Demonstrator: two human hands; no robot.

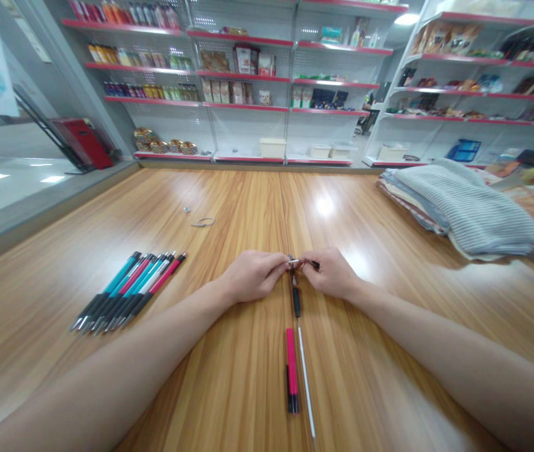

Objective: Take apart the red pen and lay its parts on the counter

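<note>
My left hand (257, 275) is closed in a pinch above the middle of the table. Facing it, my right hand (331, 274) is pinched too, with a small dark pen part (314, 264) showing at its fingers. A tiny pale piece (293, 261) spans the gap between both sets of fingertips; its exact kind is too small to tell. Just below the hands lie a silver pen tip (293, 277), a black pen grip (296, 302) and a thin white ink refill (306, 376). Beside the refill rests a pink pen barrel (291, 361) with black parts.
Several teal, pink and white click pens (128, 292) lie in a row at left. Behind them are a grey loop (203, 222) and a small metallic bit (186, 209). Folded cloths (474, 204) are stacked at right. Stocked shelves (243, 75) stand beyond the wooden table (229, 389).
</note>
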